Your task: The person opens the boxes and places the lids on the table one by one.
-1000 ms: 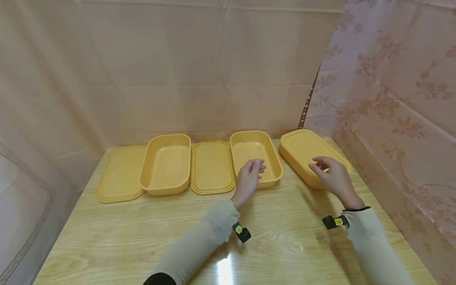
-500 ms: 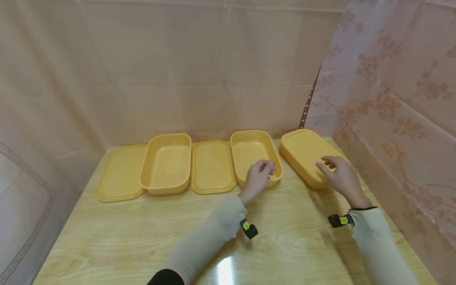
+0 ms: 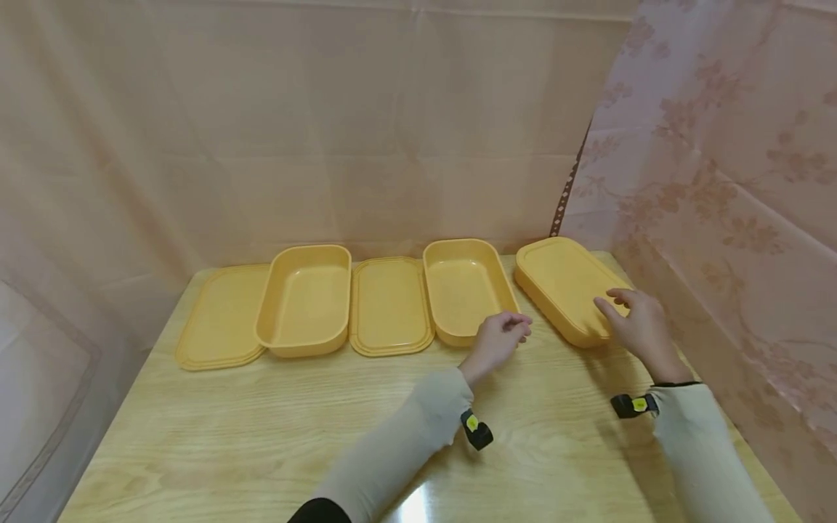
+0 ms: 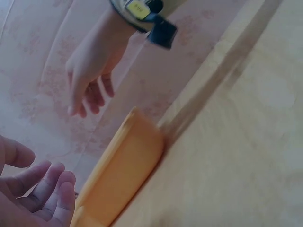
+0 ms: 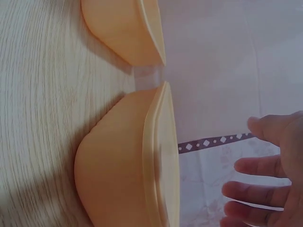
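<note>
- Head view: the lidded box (image 3: 562, 283), the landmark here, stands below and in front of the right hand (image 3: 642, 325), which hangs over its near right edge
- The right hand's fingers are spread apart and hold nothing; in the right wrist view a gap shows between them and the lid of the lidded box
- The left hand (image 3: 500, 341) is to the left of the lidded box, its fingers loosely curled and holding nothing; whether it touches anything I cannot tell
- The lidded box's inside is hidden by its lid
- First to its left, just apart, is an uncovered box (image 3: 463, 280), bare floor in sight
- Further left of the lidded box come a flat lid (image 3: 392, 309), a second uncovered box (image 3: 307, 298), also bare inside, and, farthest, another flat lid (image 3: 225, 319)
</note>
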The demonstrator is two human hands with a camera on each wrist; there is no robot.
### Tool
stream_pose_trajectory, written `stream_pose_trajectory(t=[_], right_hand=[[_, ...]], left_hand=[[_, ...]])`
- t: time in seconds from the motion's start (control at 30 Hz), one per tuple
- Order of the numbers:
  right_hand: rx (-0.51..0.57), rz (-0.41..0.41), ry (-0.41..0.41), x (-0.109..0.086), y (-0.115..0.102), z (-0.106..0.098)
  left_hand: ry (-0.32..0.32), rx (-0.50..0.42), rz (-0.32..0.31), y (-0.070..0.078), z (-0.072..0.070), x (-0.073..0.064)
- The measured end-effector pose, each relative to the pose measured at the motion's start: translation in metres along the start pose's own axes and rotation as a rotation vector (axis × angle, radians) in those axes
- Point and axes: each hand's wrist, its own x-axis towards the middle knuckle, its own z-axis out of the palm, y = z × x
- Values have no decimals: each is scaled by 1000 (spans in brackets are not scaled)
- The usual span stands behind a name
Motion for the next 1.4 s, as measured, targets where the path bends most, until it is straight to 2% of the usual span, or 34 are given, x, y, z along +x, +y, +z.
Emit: stream_pose_trajectory(t=[0.13,0.37,0.57,0.67,0.8,0.93,1.07,1.3,1.4], right_hand=[[2,40,12,1,5,-1],[-12,65,-11,2,12,0],[-49,99,0,-1,20,2],[-58,124,21,-1,24,3],[-57,143,35,0,28,3],[-49,171,1,1,32,3],[-31,204,-29,1,38,3],[8,243,37,-2,45,5],[18,267,23,-1,48,5]], left_hand=[[-23,14,-33,-3,13,-2],[-12,-5,-42,-7,31,1],[64,-127,-46,-15,48,7],[94,-148,-55,-17,54,9],[103,-158,-77,-19,59,10],[121,-165,-106,-20,66,11],[143,-202,-166,-20,76,13],[157,-200,-244,-17,88,16],[152,-187,-258,-17,89,18]])
